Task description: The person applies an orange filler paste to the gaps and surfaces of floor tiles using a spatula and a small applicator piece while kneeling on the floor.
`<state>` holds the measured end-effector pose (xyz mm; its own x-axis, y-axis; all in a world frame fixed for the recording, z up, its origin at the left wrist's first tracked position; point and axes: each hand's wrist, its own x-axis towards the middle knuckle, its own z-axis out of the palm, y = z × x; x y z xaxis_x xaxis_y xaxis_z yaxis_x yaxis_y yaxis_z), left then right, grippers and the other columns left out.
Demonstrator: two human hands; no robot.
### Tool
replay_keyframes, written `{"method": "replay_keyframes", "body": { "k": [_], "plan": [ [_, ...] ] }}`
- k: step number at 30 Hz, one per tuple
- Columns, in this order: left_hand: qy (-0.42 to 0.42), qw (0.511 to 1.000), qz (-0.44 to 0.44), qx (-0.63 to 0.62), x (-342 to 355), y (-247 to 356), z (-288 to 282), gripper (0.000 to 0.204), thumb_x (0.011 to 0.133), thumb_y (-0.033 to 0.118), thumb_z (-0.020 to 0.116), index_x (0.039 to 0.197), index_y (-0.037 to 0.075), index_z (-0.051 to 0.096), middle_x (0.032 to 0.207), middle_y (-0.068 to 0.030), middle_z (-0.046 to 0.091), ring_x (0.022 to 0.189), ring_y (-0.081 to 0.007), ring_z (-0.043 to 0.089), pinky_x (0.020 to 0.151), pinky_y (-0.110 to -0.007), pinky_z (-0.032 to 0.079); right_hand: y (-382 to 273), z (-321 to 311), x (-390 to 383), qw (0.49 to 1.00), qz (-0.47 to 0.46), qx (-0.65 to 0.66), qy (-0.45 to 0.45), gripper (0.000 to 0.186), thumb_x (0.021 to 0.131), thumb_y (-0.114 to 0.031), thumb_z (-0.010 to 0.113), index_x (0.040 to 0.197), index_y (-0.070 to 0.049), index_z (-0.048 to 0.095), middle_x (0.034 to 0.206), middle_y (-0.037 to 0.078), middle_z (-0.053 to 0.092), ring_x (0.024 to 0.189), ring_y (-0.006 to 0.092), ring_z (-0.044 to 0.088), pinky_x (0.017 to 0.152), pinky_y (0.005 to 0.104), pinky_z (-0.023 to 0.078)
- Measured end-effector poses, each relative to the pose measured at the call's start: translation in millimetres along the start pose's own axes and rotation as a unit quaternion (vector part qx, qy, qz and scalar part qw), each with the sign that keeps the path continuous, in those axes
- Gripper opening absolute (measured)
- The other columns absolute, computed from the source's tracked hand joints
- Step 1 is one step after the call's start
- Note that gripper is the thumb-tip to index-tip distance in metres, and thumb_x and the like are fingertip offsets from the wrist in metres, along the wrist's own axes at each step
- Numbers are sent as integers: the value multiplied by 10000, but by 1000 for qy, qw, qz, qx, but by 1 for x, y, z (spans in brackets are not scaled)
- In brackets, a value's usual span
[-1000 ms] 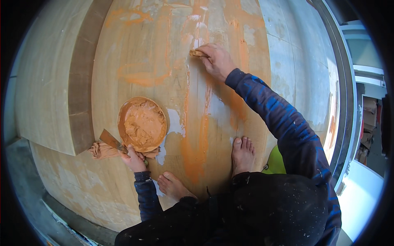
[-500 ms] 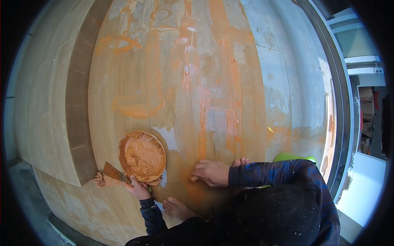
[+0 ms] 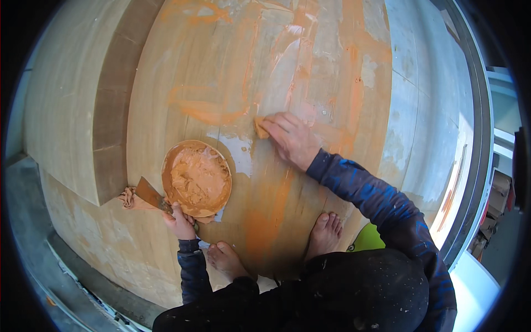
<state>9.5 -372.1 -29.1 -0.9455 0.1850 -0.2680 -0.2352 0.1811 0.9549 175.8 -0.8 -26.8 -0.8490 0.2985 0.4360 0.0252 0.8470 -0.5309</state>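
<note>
My left hand (image 3: 181, 222) is closed around a putty knife (image 3: 150, 193), its blade slanting up to the left beside the bowl. A round bowl (image 3: 182, 145) of thick orange grout paste (image 3: 198, 176) is right next to that hand. Whether the fingers also touch its rim, I cannot tell. Reaching forward, my right hand (image 3: 293, 139) presses a small tan-orange sponge (image 3: 260, 128) against the wood-look tiled floor (image 3: 193, 77). Orange smears and wet pinkish streaks lie around the sponge, and part of it is hidden under the fingers.
A crumpled cloth (image 3: 130, 199) lies left of the bowl by a raised tiled step (image 3: 113, 105). My bare feet (image 3: 326, 235) rest on the floor. A bright green object (image 3: 369, 238) is partly hidden by my right arm. Greyish tiles (image 3: 406, 99) and a dark frame run along the right.
My right hand has moved forward with the sponge, away from my body, and the arm is stretched out. The left hand keeps the putty knife beside the bowl. The view has shifted.
</note>
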Motion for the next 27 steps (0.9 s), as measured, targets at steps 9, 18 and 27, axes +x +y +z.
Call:
{"method": "replay_keyframes", "body": {
  "k": [9,18,27],
  "plan": [
    [26,997,42,56,-6,9,23,176,1054,147,554,1198,88,473,630,44,459,431,-44,427,375,-236,356,-146,-6,-135,930,111,286,-203,338,862,-44,670,1200,-53,656,1081,107,674,1033,324,622,895,408,525],
    [37,997,40,50,-15,8,34,222,1051,152,564,1224,70,453,635,31,479,438,-53,441,383,-223,360,53,-47,-12,995,85,22,50,308,874,19,619,1179,-17,650,1072,155,658,1036,372,596,914,436,508],
    [7,998,20,57,-22,13,18,222,1088,264,558,1196,82,491,611,39,445,444,-44,420,385,-218,336,-139,-13,-160,955,38,182,-232,456,812,-90,673,1265,-52,632,1191,101,647,1118,294,601,953,386,513]
  ]
}}
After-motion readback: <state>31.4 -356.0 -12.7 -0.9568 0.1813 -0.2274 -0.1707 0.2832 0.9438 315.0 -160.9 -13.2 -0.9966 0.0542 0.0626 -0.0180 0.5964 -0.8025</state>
